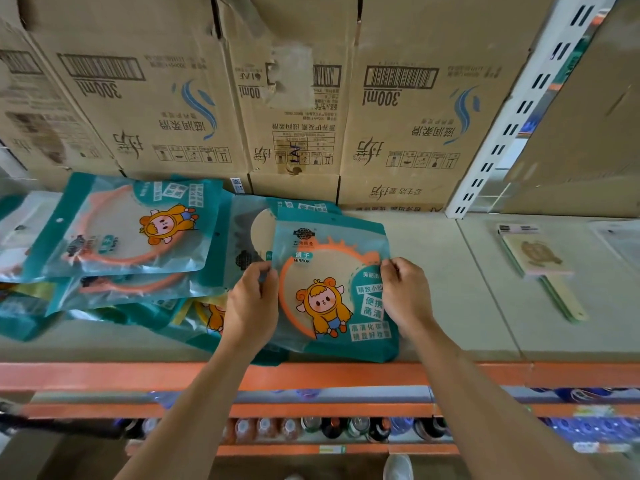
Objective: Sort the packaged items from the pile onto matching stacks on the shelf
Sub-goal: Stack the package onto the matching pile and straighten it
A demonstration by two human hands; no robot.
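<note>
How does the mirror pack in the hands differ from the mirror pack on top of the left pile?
The held pack shows right way up; the top pile pack lies turned, its top pointing left. The left hand and right hand pinch the held pack's sides; nothing grips the top pile pack. Both are teal pouches with orange-rimmed mirrors.

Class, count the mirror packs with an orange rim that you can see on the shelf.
3. The held pack, between left hand and right hand; the top pack on the pile at left; the lower pack just beneath it. The pile may hide more.
</note>
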